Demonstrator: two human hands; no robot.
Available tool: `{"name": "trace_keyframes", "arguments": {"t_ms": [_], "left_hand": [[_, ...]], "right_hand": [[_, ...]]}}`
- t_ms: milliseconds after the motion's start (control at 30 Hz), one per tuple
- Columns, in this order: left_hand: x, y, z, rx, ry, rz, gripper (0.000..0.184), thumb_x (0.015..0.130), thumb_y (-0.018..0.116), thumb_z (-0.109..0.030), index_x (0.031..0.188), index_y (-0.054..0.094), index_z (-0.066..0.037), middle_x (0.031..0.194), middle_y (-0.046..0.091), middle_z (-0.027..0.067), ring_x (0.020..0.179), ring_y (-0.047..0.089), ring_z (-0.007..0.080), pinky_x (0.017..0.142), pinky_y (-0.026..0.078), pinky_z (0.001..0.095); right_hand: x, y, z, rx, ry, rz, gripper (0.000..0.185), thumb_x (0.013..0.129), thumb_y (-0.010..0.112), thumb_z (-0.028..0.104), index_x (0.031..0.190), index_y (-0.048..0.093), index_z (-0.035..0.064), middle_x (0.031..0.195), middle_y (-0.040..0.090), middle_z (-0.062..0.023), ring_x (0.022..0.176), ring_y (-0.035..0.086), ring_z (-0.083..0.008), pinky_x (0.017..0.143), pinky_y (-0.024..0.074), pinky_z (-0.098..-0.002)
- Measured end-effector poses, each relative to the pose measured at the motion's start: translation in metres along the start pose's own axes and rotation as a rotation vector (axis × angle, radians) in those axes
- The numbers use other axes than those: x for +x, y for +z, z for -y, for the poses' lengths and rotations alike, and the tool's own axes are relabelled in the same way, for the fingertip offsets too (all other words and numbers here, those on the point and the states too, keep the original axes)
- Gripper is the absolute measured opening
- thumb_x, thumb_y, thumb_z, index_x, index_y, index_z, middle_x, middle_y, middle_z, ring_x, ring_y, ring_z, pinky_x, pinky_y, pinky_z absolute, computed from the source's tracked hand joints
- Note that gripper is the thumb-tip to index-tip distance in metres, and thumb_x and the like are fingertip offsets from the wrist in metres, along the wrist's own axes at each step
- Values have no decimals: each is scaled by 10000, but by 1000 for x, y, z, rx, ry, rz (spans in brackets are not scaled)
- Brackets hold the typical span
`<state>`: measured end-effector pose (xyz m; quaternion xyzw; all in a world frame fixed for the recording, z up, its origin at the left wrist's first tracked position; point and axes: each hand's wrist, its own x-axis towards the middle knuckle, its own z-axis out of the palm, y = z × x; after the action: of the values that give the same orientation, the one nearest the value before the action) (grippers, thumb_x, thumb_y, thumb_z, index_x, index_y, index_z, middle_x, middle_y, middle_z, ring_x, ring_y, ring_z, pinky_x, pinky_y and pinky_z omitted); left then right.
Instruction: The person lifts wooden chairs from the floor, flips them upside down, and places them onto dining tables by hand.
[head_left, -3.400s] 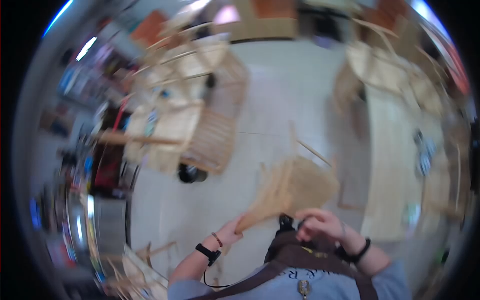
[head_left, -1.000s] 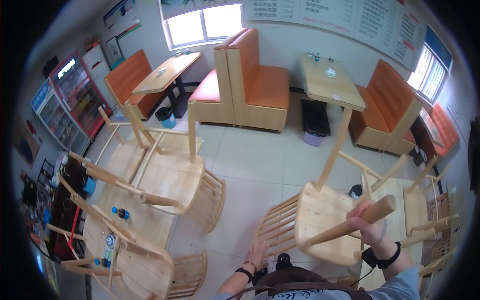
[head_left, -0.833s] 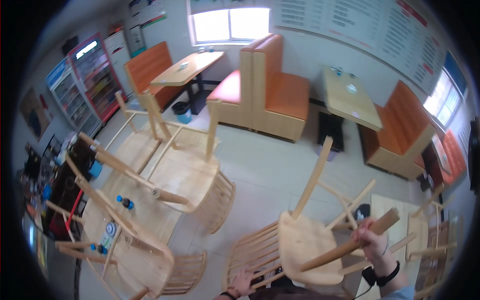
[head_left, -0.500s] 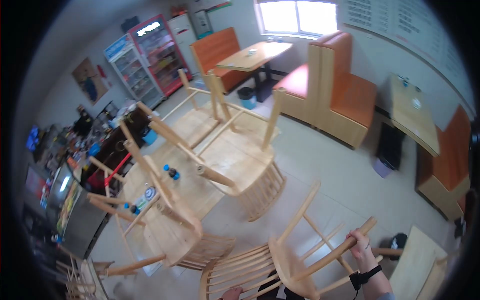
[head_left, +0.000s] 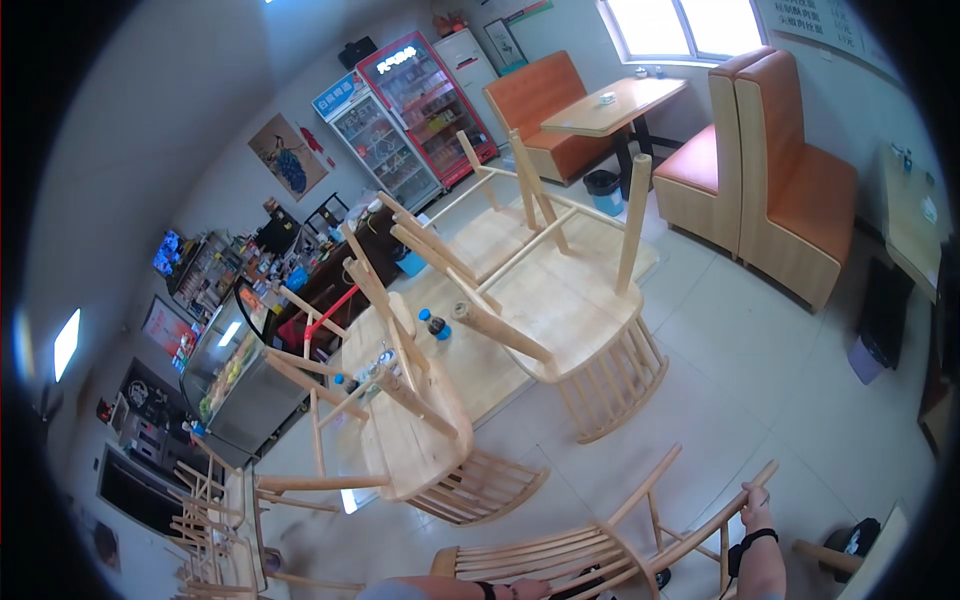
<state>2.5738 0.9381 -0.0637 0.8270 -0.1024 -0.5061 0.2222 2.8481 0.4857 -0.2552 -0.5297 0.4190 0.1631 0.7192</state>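
A wooden chair (head_left: 555,552) with a slatted back lies tipped in front of me at the bottom of the view, its legs pointing right. My right hand (head_left: 757,500) is wrapped round one of its legs near the end. Low at the bottom centre, my left hand (head_left: 528,589) rests at the slats of the chair back; its fingers are mostly hidden. Beyond, a wooden table (head_left: 490,375) carries upturned chairs, among them one at its right side (head_left: 575,310) and one at the near left (head_left: 415,430). Small dark bottles with blue caps (head_left: 436,325) stand between them.
Orange booth seats (head_left: 810,195) and a table (head_left: 615,108) line the far wall. Two drink fridges (head_left: 430,105) stand at the back. A glass display counter (head_left: 235,375) is at left, near more stacked chairs (head_left: 225,510). Bins (head_left: 605,190) stand on the floor.
The view has swung left. The chair in my hands has turned and come lower and away from the table at right. My right hand still grips its leg.
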Motion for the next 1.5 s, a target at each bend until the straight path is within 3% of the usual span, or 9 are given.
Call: {"name": "trace_keyframes", "arguments": {"t_ms": [167,267,367,633,933,1033,1167,1300,1500], "left_hand": [[0,-59,-67,21,-80,23,606,655,755,-382,1107,552,-33,957,641,206,913,615,351,795,493,420],[12,-80,-85,-255,90,-159,562,672,727,-532,1009,650,-89,822,670,142,712,657,242,661,529,349],[63,-106,-90,-8,107,35,671,671,663,-629,985,659,-36,905,677,158,799,659,259,718,529,367],[1,-207,-124,-220,509,474,769,835,604,-552,1395,392,-69,1326,482,180,1264,419,236,1059,317,354],[-33,-168,-168,-237,1048,112,1069,608,649,-8,1502,79,-146,1437,330,162,1326,331,238,1095,265,358],[-10,-138,-223,-455,924,209,1081,626,660,-19,1497,31,-138,1441,310,171,1334,315,259,1101,254,356],[25,-100,-299,-444,1004,31,1070,691,716,-94,1481,-5,-105,1479,237,178,1366,251,265,1111,239,360],[51,-91,-389,-375,677,203,770,718,786,-297,1278,379,42,1186,547,203,1089,551,273,919,468,380],[53,-14,-527,-605,514,328,495,814,701,-143,1205,412,-50,1028,595,81,909,610,170,722,541,410]], "right_hand": [[-120,1,-6,-218,-251,255,185,820,516,149,1000,542,115,866,607,-10,874,589,-164,683,453,-306],[-233,13,-47,-576,172,865,301,890,494,196,1124,552,15,920,664,-102,859,650,-235,795,532,-374],[-423,74,-26,-46,634,981,435,891,581,106,1281,419,2,1076,623,-190,1046,603,-314,880,501,-421],[-410,105,-20,559,314,523,304,876,555,311,1047,557,60,1003,629,-122,922,621,-300,823,514,-451],[-461,75,-36,579,-94,327,440,847,609,444,1082,546,78,952,614,-47,921,582,-196,808,486,-367],[-470,70,-95,-266,-547,464,470,884,574,68,1322,405,42,1070,621,-190,1022,596,-354,944,452,-423],[-479,59,-107,-149,-525,146,436,749,642,-18,1146,468,29,967,605,-92,879,609,-187,793,513,-358],[-493,-5,-67,-273,-661,-209,421,796,643,230,1127,508,7,933,615,-173,842,606,-345,778,485,-402],[-512,-166,-63,-274,-526,-350,422,714,653,170,1066,545,-35,933,628,-253,880,609,-398,791,477,-406]]}}
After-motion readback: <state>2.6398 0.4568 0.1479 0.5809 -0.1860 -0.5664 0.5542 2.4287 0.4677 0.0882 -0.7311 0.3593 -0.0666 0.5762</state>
